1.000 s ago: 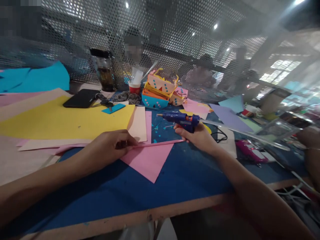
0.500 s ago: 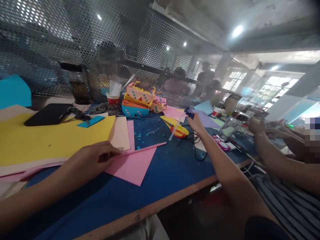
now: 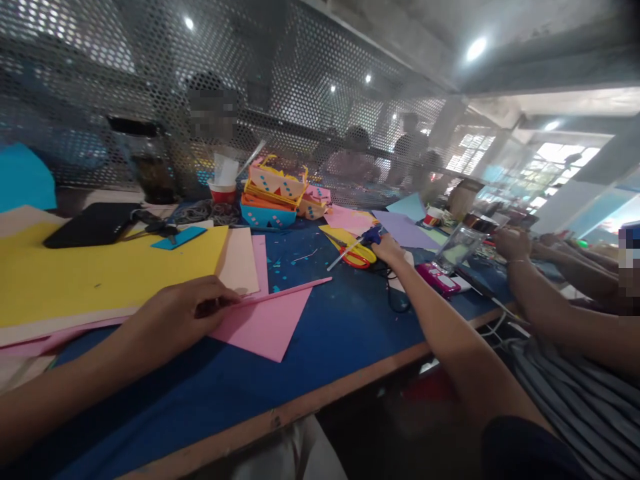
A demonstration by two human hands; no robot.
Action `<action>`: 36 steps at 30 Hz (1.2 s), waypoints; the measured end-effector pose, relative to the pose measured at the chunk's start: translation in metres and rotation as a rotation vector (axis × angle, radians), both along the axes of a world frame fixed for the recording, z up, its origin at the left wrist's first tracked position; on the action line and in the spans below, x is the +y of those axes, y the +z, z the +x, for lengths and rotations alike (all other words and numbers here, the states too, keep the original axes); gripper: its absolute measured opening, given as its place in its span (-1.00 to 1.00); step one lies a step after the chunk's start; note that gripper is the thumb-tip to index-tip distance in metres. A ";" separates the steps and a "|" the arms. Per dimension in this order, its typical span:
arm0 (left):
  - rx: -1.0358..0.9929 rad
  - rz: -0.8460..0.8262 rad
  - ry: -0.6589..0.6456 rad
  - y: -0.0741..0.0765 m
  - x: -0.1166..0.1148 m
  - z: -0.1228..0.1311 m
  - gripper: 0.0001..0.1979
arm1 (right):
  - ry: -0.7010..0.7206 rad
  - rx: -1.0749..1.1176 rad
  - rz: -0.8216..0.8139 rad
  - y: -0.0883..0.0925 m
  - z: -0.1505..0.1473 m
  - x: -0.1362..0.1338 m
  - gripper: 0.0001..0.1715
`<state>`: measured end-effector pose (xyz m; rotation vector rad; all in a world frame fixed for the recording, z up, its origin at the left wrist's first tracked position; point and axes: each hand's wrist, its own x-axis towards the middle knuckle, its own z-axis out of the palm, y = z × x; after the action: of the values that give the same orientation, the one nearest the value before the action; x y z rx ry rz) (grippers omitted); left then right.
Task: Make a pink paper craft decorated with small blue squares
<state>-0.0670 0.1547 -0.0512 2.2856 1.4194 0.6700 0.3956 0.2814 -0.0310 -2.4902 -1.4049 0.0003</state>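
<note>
My left hand [image 3: 193, 307] is closed at the folded edge of a pink paper sheet [image 3: 267, 327], pinching it between thumb and fingers. That edge forms a narrow raised strip pointing right. Across the table, my right hand [image 3: 387, 249] is closed around a small blue glue gun [image 3: 371, 235], with a clear glue stick [image 3: 343, 255] slanting out toward me. Most of the gun's body is hidden by the fingers. Right beside it, scissors with red-orange handles [image 3: 354, 257] lie on yellow paper [image 3: 333, 235]. A black cord [image 3: 390, 293] loops below the right wrist.
Yellow sheets [image 3: 115, 273], a black phone [image 3: 90, 223] and keys [image 3: 160, 225] lie at left. Folded paper baskets [image 3: 270, 213], a red cup [image 3: 223, 192] and a dark jar [image 3: 147, 163] stand by the mesh. A co-worker's hand [image 3: 513, 243] is near a clear jar [image 3: 457, 247].
My right hand and the glue gun have come slightly lower and nearer, the glue stick now slanting flatter. My left hand keeps its pinch on the pink paper. The view has shifted slightly.
</note>
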 end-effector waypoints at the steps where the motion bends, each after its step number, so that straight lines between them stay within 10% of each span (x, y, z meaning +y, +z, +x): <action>1: 0.008 0.001 -0.017 0.001 0.000 0.000 -0.67 | 0.006 -0.008 -0.005 0.000 0.000 -0.002 -0.48; 9: -0.024 0.026 -0.036 0.009 -0.003 0.008 -0.65 | 0.177 -0.161 0.182 0.026 -0.031 -0.032 -0.44; 14: -0.046 0.014 -0.026 0.013 -0.008 0.010 -0.66 | 1.132 0.172 0.255 0.037 -0.120 -0.073 -0.77; 17: -0.062 0.002 -0.042 0.011 -0.009 0.009 -0.67 | 1.448 0.152 0.166 0.030 -0.164 -0.096 -0.85; 36: -0.151 -0.015 -0.050 0.006 -0.020 0.014 -0.72 | 1.488 -0.069 0.112 0.004 -0.170 -0.108 -0.88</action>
<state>-0.0530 0.1351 -0.0449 2.2011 1.2899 0.7954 0.2260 0.1734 -0.0271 -0.8598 -2.7428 0.1258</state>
